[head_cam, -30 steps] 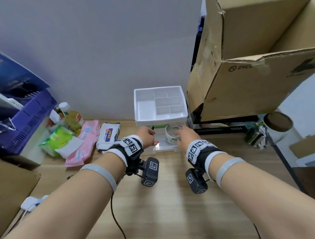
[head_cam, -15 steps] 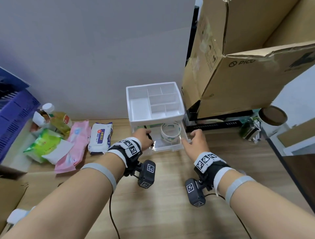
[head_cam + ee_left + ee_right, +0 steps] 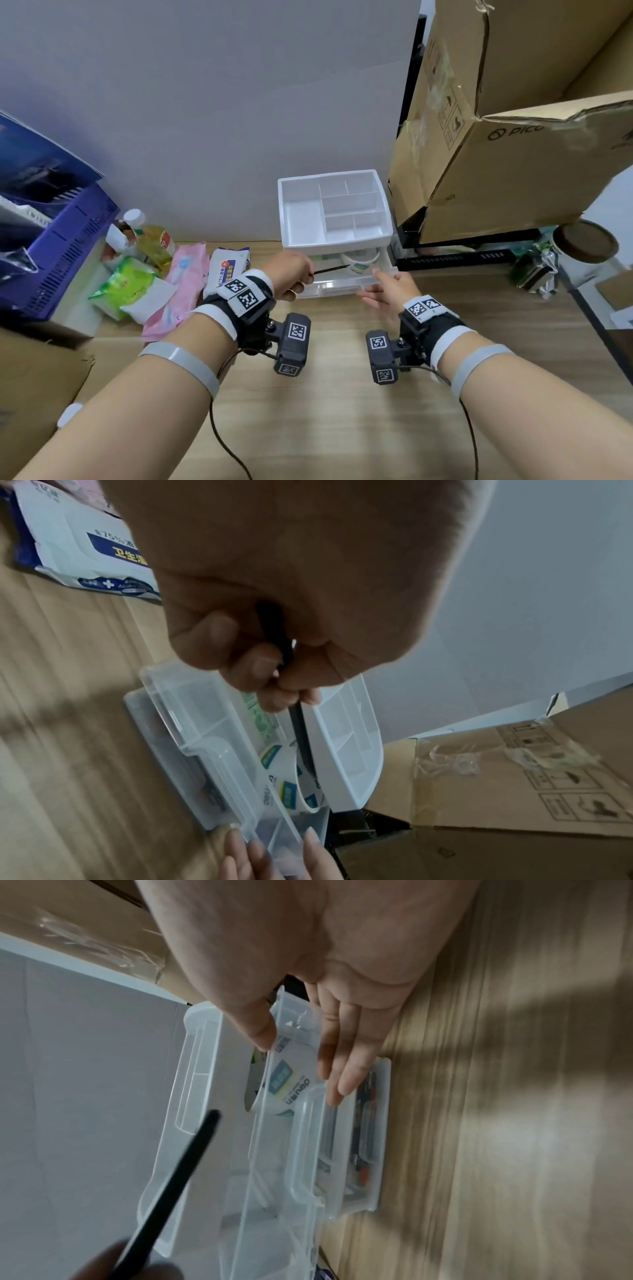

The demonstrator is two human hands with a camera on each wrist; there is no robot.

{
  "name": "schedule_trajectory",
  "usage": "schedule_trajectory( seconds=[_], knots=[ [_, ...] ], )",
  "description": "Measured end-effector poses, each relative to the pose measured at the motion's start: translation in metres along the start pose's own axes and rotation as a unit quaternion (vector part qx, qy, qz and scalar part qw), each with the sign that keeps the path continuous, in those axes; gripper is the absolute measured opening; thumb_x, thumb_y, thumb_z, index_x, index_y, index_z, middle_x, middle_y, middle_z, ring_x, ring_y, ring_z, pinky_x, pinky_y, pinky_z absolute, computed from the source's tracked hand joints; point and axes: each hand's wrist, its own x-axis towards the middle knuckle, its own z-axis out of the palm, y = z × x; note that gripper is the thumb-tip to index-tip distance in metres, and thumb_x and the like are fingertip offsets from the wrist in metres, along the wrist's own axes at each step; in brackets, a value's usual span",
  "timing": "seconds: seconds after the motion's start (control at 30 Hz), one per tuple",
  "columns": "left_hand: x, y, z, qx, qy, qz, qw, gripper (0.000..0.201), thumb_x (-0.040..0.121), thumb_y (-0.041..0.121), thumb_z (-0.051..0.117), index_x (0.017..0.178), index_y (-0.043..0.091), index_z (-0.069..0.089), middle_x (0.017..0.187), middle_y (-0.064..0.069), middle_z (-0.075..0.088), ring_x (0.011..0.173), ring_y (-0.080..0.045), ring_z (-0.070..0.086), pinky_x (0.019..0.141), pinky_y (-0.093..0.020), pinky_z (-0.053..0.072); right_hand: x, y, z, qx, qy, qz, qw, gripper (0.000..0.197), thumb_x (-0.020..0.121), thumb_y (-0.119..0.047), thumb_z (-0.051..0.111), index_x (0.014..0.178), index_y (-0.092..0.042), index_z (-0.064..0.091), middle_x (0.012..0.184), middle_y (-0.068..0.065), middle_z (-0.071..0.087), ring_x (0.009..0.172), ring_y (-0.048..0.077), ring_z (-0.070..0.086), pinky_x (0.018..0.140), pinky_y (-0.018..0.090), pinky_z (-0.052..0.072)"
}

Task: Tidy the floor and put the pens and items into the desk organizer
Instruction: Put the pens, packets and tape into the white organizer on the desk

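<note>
- One white desk organizer [image 3: 334, 209] sits on the floor by the wall.
- Its clear top drawer [image 3: 342, 281] is pulled out; the right hand [image 3: 387, 289] pinches its front, likely to hold it steady.
- The left hand [image 3: 291, 275] curls tight round a black pen [image 3: 331, 269], whose tip pokes out over the drawer, near the tape roll [image 3: 359, 263].

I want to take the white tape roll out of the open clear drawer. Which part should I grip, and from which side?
Probably pinch the upper rim of the white tape roll, one finger inside its hole, coming from above and the front. Its hole faces roughly up in the clear plastic drawer, and the white organizer tray overhangs behind it.
</note>
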Motion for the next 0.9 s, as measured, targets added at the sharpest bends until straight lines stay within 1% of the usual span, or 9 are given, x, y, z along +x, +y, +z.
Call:
schedule_trajectory(
  seconds=[0.07, 0.13, 0.27, 0.4, 0.53, 0.6, 0.67, 0.8, 0.9],
  knots=[
    [-0.007, -0.003, -0.006, -0.03, -0.028, 0.028, 0.999, 0.027, 0.077, -0.007, 0.035, 0.069, 0.014, 0.05, 0.065, -0.006, 0.049, 0.047, -0.015, 0.034, 0.05, -0.02, 0.025, 0.005, -0.001, 0.002, 0.026, -0.006, -0.011, 1.0, 0.056, 0.096, -0.012, 0.056, 0.143, -0.012, 0.026, 0.104, 0.023, 0.065, 0.097, 0.034, 0.071, 0.085, 0.04, 0.058],
    [-0.011, -0.006, -0.01, -0.068, -0.025, 0.077, 0.994, 0.025, 0.08, -0.006, 0.04, 0.073, 0.013, 0.053, 0.068, -0.006, 0.053, 0.048, -0.014, 0.04, 0.05, -0.022, 0.029, 0.008, -0.005, 0.008, 0.062, -0.009, -0.021, 0.998, 0.068, 0.095, -0.004, 0.053, 0.151, -0.016, 0.017, 0.104, 0.02, 0.063, 0.1, 0.031, 0.07, 0.087, 0.038, 0.058],
    [-0.005, -0.008, -0.016, -0.087, 0.06, 0.157, 0.982, 0.021, 0.086, -0.007, 0.051, 0.09, 0.009, 0.063, 0.083, -0.006, 0.068, 0.061, -0.015, 0.057, 0.059, -0.026, 0.045, 0.013, -0.016, 0.018, 0.108, -0.021, -0.035, 0.993, 0.084, 0.09, 0.007, 0.051, 0.155, -0.022, 0.006, 0.118, 0.022, 0.06, 0.104, 0.032, 0.069, 0.093, 0.04, 0.056],
    [0.009, -0.004, -0.022, -0.016, 0.118, 0.206, 0.971, 0.022, 0.088, 0.001, 0.061, 0.108, 0.01, 0.067, 0.101, -0.004, 0.072, 0.078, -0.017, 0.069, 0.068, -0.025, 0.055, 0.015, -0.023, 0.025, 0.113, -0.019, -0.04, 0.993, 0.087, 0.088, 0.009, 0.05, 0.155, -0.023, 0.004, 0.117, 0.024, 0.06, 0.103, 0.033, 0.07, 0.095, 0.04, 0.054],
    [0.029, 0.008, -0.025, 0.07, 0.149, 0.212, 0.963, 0.035, 0.087, 0.008, 0.067, 0.122, 0.012, 0.064, 0.115, -0.003, 0.069, 0.091, -0.019, 0.071, 0.084, -0.034, 0.059, 0.012, -0.026, 0.026, 0.11, -0.042, -0.064, 0.991, 0.09, 0.089, 0.005, 0.053, 0.154, -0.034, 0.005, 0.121, 0.021, 0.057, 0.104, 0.033, 0.07, 0.098, 0.041, 0.053],
    [0.04, 0.016, -0.025, 0.117, 0.147, 0.203, 0.961, 0.043, 0.088, 0.013, 0.068, 0.13, 0.012, 0.059, 0.123, -0.002, 0.065, 0.092, -0.019, 0.072, 0.092, -0.037, 0.056, 0.01, -0.029, 0.027, 0.115, -0.067, -0.07, 0.989, 0.089, 0.092, -0.001, 0.057, 0.151, -0.044, 0.006, 0.121, 0.021, 0.056, 0.104, 0.034, 0.07, 0.097, 0.044, 0.053],
    [0.05, 0.026, -0.024, 0.189, 0.146, 0.2, 0.95, 0.045, 0.091, 0.018, 0.064, 0.134, 0.012, 0.056, 0.126, -0.003, 0.065, 0.102, -0.02, 0.07, 0.099, -0.037, 0.051, 0.01, -0.034, 0.029, 0.12, -0.074, -0.066, 0.988, 0.087, 0.092, -0.012, 0.063, 0.149, -0.048, 0.009, 0.121, 0.024, 0.056, 0.1, 0.034, 0.071, 0.095, 0.046, 0.055],
    [0.066, 0.039, -0.022, 0.304, 0.162, 0.189, 0.92, 0.033, 0.091, 0.016, 0.057, 0.121, 0.006, 0.064, 0.119, -0.011, 0.069, 0.11, -0.028, 0.064, 0.096, -0.038, 0.051, 0.018, -0.037, 0.034, 0.113, -0.053, -0.06, 0.99, 0.081, 0.091, -0.021, 0.067, 0.146, -0.048, 0.013, 0.117, 0.026, 0.059, 0.092, 0.033, 0.074, 0.089, 0.043, 0.058],
    [0.074, 0.036, -0.022, 0.337, 0.16, 0.17, 0.912, 0.039, 0.093, 0.013, 0.051, 0.131, 0.004, 0.058, 0.133, -0.016, 0.059, 0.122, -0.03, 0.057, 0.105, -0.039, 0.045, 0.025, -0.034, 0.035, 0.117, -0.036, -0.06, 0.991, 0.077, 0.092, -0.018, 0.066, 0.145, -0.043, 0.016, 0.116, 0.027, 0.06, 0.09, 0.034, 0.074, 0.084, 0.042, 0.06]
  ],
)
